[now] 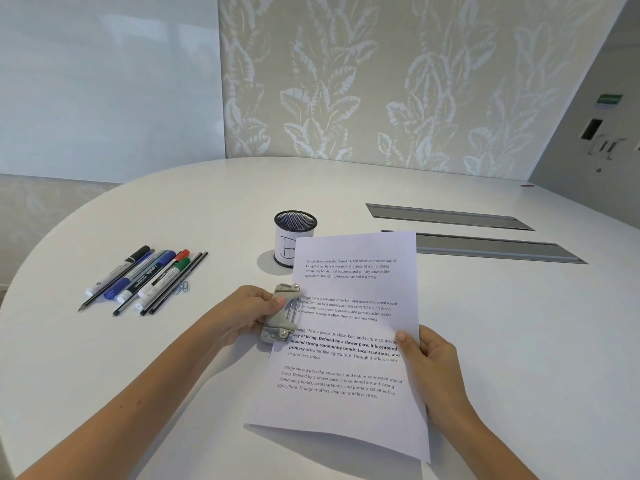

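Note:
A printed white sheet of paper (349, 362) is held tilted above the white table (502, 341). My right hand (427, 358) pinches its right edge, thumb on top. My left hand (251, 311) grips a grey two-hole punch (281, 315) at the sheet's left edge; the paper's edge sits in the punch's slot.
A black mesh pen cup (294, 237) with a white label stands just behind the sheet. Several markers, pens and pencils (145, 280) lie in a row at the left with a blue paper clip (183, 287). Two grey cable-slot covers (450, 216) lie at the right.

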Demonstrator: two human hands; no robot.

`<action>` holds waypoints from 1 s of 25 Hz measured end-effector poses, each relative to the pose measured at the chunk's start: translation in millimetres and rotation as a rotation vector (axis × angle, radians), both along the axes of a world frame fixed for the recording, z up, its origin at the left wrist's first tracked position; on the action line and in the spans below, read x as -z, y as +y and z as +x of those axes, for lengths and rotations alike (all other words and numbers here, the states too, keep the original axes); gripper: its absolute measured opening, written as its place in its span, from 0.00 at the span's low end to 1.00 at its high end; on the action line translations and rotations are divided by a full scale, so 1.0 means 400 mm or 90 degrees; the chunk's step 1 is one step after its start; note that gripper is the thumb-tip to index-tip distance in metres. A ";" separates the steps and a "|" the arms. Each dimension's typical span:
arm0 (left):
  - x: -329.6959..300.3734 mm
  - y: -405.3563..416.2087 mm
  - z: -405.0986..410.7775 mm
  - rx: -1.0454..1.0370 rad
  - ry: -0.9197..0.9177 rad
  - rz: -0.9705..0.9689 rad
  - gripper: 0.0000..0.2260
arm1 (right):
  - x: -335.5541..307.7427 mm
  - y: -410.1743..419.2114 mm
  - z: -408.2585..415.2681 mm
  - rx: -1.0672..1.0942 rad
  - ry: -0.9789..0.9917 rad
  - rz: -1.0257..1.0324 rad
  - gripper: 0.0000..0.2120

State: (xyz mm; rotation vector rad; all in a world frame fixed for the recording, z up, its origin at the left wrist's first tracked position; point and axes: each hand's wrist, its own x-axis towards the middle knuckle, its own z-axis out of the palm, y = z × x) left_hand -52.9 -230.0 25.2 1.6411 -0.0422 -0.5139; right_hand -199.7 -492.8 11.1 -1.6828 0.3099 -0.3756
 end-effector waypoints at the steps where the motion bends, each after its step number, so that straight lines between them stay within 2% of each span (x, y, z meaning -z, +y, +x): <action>1: 0.000 0.001 0.000 -0.002 0.001 -0.002 0.08 | -0.001 0.001 0.000 0.001 0.000 0.004 0.15; 10: -0.020 0.020 -0.019 0.042 0.059 -0.109 0.19 | 0.013 -0.002 0.004 -0.012 -0.012 0.017 0.13; 13: -0.020 0.023 -0.021 0.021 0.063 -0.138 0.18 | 0.014 -0.004 0.005 -0.005 -0.017 0.019 0.06; 18: -0.021 0.043 -0.010 -0.060 0.057 -0.168 0.12 | 0.011 -0.029 0.003 0.019 -0.011 0.005 0.07; 25: -0.027 0.087 0.018 -0.111 0.023 -0.170 0.11 | -0.017 -0.124 0.002 0.065 -0.017 -0.026 0.07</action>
